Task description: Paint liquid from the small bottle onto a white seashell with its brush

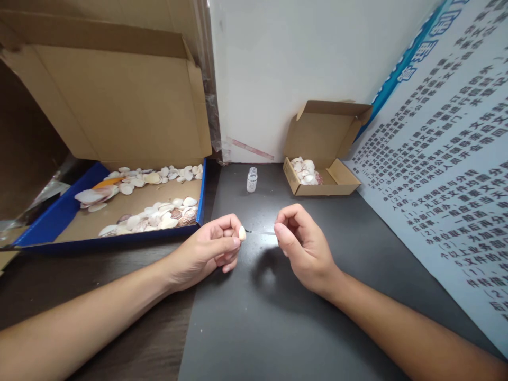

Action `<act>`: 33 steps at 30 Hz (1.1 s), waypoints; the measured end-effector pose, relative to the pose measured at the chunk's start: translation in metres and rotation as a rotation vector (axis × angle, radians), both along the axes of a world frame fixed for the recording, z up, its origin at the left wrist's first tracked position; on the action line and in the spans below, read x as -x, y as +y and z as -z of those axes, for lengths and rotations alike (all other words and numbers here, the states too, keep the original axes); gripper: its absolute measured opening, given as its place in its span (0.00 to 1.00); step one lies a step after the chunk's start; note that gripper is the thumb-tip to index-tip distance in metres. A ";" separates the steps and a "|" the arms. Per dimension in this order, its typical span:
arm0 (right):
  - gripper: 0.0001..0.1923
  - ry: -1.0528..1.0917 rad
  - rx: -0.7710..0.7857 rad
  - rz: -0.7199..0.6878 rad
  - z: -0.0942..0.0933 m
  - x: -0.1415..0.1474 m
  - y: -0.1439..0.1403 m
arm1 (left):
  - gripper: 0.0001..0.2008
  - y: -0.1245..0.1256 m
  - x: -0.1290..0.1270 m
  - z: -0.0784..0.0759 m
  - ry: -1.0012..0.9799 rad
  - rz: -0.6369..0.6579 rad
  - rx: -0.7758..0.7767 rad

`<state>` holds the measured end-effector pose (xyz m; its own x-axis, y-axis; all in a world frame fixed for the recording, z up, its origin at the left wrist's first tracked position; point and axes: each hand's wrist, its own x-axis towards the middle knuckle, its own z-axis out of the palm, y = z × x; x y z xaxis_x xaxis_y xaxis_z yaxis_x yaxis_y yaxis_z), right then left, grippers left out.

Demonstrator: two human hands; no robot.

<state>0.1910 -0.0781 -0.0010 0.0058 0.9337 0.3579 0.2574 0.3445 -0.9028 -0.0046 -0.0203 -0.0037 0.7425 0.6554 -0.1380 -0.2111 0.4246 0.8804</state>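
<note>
My left hand (210, 244) pinches a small whitish seashell (242, 233) between thumb and fingertips. My right hand (304, 246) is closed on a small thin brush (264, 233) with a pale, see-through handle; its dark tip points left and lies close beside the shell. Whether tip and shell touch, I cannot tell. Beyond the hands, a little glass bottle (251, 182) with a white label stands upright without a cap.
On the left, an open blue-edged cardboard box (135, 203) holds many shells (159, 216) in two rows. A smaller open carton (323, 188) with shells stands at the back right. A white panel (254, 79) rises behind, and a printed sheet (444, 159) leans along the right.
</note>
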 end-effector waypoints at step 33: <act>0.06 0.000 -0.085 0.049 -0.002 -0.003 0.001 | 0.08 0.002 0.001 0.004 -0.028 0.030 -0.010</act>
